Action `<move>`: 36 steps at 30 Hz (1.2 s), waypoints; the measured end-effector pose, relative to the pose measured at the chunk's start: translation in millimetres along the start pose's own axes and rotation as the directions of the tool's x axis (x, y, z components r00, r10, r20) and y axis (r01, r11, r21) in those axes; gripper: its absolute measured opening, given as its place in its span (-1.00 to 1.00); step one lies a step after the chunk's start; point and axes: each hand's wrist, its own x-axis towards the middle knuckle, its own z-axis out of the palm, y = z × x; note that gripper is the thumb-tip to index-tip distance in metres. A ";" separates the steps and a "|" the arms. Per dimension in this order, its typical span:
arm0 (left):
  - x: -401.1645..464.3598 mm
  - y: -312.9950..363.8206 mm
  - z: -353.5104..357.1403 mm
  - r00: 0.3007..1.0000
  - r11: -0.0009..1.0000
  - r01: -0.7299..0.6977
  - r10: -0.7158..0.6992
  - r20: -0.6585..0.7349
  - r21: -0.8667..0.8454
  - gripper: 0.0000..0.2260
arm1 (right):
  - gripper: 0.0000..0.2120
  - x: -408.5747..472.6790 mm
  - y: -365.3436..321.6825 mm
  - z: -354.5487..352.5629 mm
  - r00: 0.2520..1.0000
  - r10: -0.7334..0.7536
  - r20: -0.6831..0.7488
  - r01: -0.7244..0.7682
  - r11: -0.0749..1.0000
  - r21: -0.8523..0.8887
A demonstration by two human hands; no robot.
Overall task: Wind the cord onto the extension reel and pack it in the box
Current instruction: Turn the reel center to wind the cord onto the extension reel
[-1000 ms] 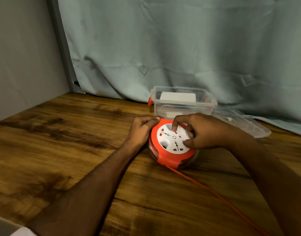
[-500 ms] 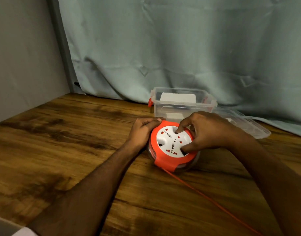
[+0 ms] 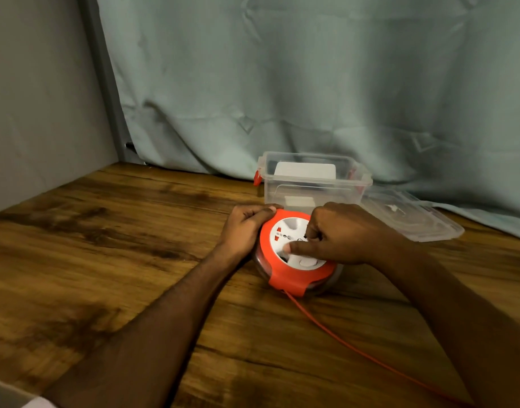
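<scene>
A round orange extension reel with a white socket face lies flat on the wooden table. My left hand grips its left rim. My right hand rests on the white face, fingers curled, the thumb pressed into a recess. A thin orange cord runs from the reel's near edge toward the lower right and leaves the view. Just behind the reel stands a clear plastic box with red latches, open, with something white inside.
The box's clear lid lies flat to the right of the box. A pale green curtain hangs behind the table and a grey wall stands at the left.
The white face of the reel has turned under my right hand, which has swung round from the far side toward the near left. The left hand has stayed on the rim.
</scene>
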 end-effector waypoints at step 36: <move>-0.9 -2.1 -6.9 0.999 0.999 0.031 -0.031 0.040 -0.018 -0.80 | -0.38 -3.2 23.1 -9.5 0.996 -0.050 0.069 0.043 0.995 0.092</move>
